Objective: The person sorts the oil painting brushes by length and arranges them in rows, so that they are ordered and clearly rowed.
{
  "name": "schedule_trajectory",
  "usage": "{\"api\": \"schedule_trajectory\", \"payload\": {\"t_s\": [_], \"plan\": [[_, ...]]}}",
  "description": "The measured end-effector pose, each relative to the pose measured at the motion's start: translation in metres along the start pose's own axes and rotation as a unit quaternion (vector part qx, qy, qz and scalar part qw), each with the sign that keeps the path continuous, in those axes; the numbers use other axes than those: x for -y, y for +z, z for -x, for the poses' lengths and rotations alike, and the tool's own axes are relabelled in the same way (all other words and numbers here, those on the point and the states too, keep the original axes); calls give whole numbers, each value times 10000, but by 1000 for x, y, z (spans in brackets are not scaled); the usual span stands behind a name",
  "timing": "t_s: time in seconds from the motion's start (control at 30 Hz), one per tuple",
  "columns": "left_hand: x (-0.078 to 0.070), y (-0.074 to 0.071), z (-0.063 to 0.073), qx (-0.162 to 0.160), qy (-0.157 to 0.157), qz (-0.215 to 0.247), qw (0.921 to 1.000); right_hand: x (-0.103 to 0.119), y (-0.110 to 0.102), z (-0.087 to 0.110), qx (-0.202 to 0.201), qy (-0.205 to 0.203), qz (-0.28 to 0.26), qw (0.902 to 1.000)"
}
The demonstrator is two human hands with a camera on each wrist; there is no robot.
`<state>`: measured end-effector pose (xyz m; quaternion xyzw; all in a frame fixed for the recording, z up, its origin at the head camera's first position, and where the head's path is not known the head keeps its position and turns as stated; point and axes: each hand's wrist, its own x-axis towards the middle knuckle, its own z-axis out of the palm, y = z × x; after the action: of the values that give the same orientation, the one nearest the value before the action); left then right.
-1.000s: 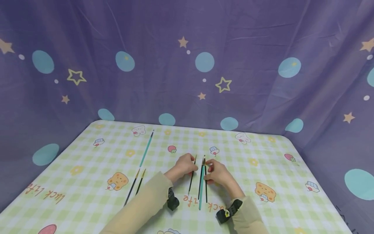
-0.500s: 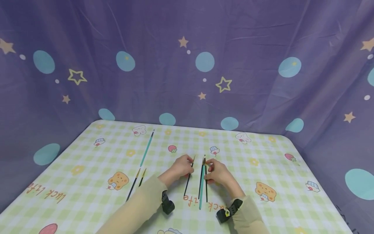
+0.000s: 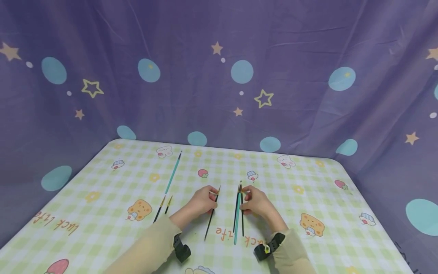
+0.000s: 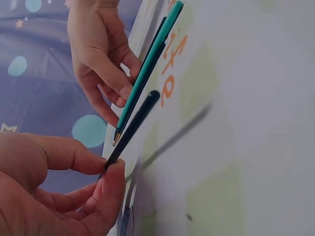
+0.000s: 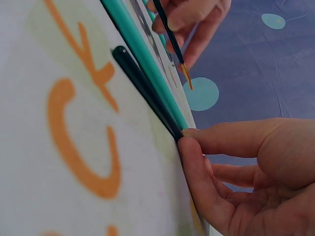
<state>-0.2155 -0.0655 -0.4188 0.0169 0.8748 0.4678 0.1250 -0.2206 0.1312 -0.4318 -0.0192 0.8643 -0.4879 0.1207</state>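
Note:
In the head view my left hand (image 3: 202,200) pinches a dark paintbrush (image 3: 208,225) near its bristle end. The left wrist view shows its dark handle (image 4: 134,125) angled up between thumb and fingers, with a shadow on the cloth. My right hand (image 3: 256,201) pinches a second dark paintbrush (image 3: 242,222) near the ferrule; its handle (image 5: 146,91) lies low along the cloth in the right wrist view. Right beside that lies a teal paintbrush (image 3: 237,222), with another dark paintbrush (image 3: 235,217) along its left side.
Left of the hands lie a teal paintbrush (image 3: 173,173) and two dark paintbrushes with golden bristles, one (image 3: 159,209) and the other (image 3: 168,205) partly hidden by the left sleeve. A green checked tablecloth (image 3: 294,258) covers the table; a purple curtain (image 3: 294,125) hangs behind.
My left hand has moved left and toward me with its dark paintbrush, away from the cluster by the right hand. The right hand has stayed nearly still.

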Motion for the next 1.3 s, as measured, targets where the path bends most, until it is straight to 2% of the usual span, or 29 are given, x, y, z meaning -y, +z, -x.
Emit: {"api": "schedule_trajectory", "payload": {"t_s": [0.2, 0.43, 0.7, 0.97, 1.2, 1.3], "plan": [[10, -10, 12, -108, 124, -169, 9997, -1, -1, -1, 69, 3, -11, 10000], [18, -24, 29, -150, 271, -124, 9994, 0, 0, 0, 46, -7, -23, 10000], [35, -34, 46, -353, 126, -41, 9993, -3, 2, 1, 113, -75, -62, 9999], [42, -44, 56, -506, -120, -145, 9985, -4, 0, 2, -25, -130, -18, 9999], [49, -53, 66, -515, -342, -86, 9981, -5, 0, 1, 27, -166, 82, 9998], [50, -56, 70, -509, -411, -197, 9977, -3, 0, 0, 28, -145, 92, 9998]]}}
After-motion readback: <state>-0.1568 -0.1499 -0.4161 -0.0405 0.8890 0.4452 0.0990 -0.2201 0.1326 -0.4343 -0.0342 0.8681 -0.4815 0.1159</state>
